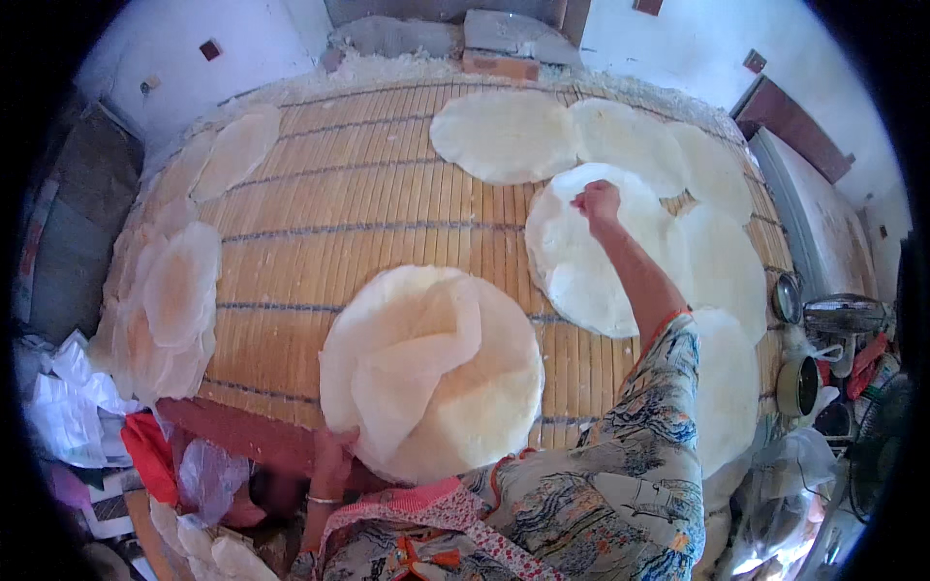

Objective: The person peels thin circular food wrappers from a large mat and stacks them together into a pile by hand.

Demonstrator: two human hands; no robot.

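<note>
My right hand (pixel 599 200), its fingers curled, is over a large thin round flatbread sheet (pixel 559 247) at the right of a slatted bamboo mat (pixel 290 269). Whether the fingers pinch anything there cannot be told. Near the mat's front edge my left hand (pixel 336 443) touches the lower left rim of a stack of round sheets (pixel 501 363); its fingertips are partly hidden. On top of that stack lies a folded, crumpled thin sheet (pixel 407 363).
More pale round sheets (pixel 505 134) overlap along the back and right. Browner sheets (pixel 182 290) are piled at the left. Metal bowls (pixel 797 386) and a fan (pixel 846 312) stand at the right edge. Plastic bags (pixel 73 407) and a red cloth or bag (pixel 149 454) lie at lower left.
</note>
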